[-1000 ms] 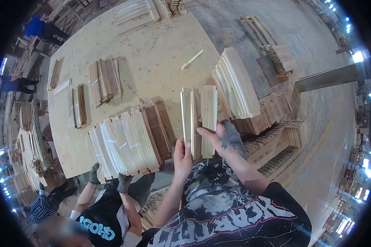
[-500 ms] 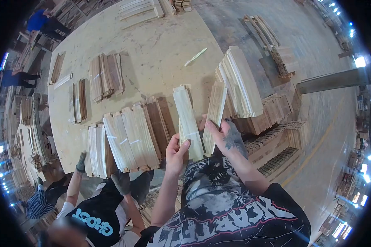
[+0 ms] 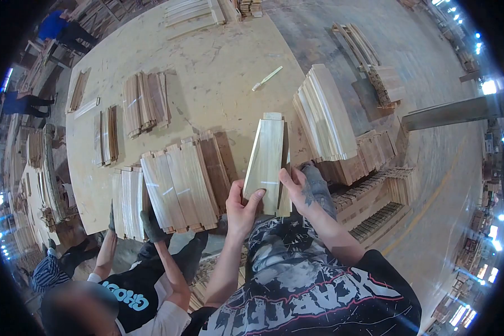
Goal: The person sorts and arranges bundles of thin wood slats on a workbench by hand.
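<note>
A pale wooden board [image 3: 267,154] stands out in front of my body over the table's near edge. My left hand [image 3: 243,208] grips its lower left side, thumb lying across the front face. On the other side my right hand [image 3: 294,189] is closed around a darker-edged second board [image 3: 286,151], which is mostly hidden behind the pale one. Its thumb points up along the boards' right edge. To the left lies a wide stack of boards [image 3: 179,187], and at the right a tall stack of pale boards [image 3: 325,115].
A co-worker's gloved hands [image 3: 151,225] hold a bundle of boards [image 3: 130,204] at my left. Smaller stacks [image 3: 145,103] and a light-handled brush [image 3: 267,79] lie on the big table [image 3: 218,73]. Beyond the right edge is a loaded rack [image 3: 375,207].
The two boards, held apart before, now overlap, with the right-hand board behind the left-hand one. My right hand has shifted left. The co-worker's hands have closed around the bundle's sides.
</note>
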The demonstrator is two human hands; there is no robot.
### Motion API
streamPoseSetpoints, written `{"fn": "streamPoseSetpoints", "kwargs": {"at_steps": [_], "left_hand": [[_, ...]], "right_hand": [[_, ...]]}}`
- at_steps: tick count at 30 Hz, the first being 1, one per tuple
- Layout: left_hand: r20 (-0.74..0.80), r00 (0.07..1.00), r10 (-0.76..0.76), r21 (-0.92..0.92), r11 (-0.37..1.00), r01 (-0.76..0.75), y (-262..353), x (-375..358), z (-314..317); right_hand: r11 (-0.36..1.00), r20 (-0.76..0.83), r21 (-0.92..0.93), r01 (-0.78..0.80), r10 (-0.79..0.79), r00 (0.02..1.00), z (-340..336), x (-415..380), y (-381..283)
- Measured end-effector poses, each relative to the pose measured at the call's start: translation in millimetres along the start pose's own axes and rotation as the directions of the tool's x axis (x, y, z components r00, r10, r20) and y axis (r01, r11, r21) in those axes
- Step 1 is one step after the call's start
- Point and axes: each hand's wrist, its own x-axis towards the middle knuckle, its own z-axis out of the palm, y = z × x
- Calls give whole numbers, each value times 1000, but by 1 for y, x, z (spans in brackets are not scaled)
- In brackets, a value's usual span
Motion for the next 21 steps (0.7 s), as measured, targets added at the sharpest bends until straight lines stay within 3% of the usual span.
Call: {"fn": "streamPoseSetpoints", "kwargs": {"at_steps": [4, 7, 10, 13, 16, 18, 21], "left_hand": [[-118, 983, 139, 197, 974, -114, 4, -2, 10], [-129, 914, 386, 566, 785, -252, 12, -2, 16], [-95, 888, 450, 668, 690, -278, 11, 0, 15], [-124, 874, 469, 686, 677, -266, 11, 1, 16], [-286, 934, 212, 298, 947, -124, 11, -5, 16], [-300, 952, 62, 30, 998, -56, 10, -8, 14], [-212, 956, 203, 276, 951, -141, 0, -3, 13]], "right_hand": [[999, 45, 40, -8, 6, 999, 0, -2, -3], [999, 36, 36, 11, -13, 999, 3, -2, -2], [995, 46, 103, -14, 9, 999, 1, 0, 3], [972, 51, 220, -76, 67, 996, -2, 5, 15], [934, 88, 321, -153, 132, 987, -2, 6, 13], [953, 42, 270, -135, 128, 991, 0, 5, 10], [960, 6, 256, -115, 117, 993, 4, 8, 21]]}}
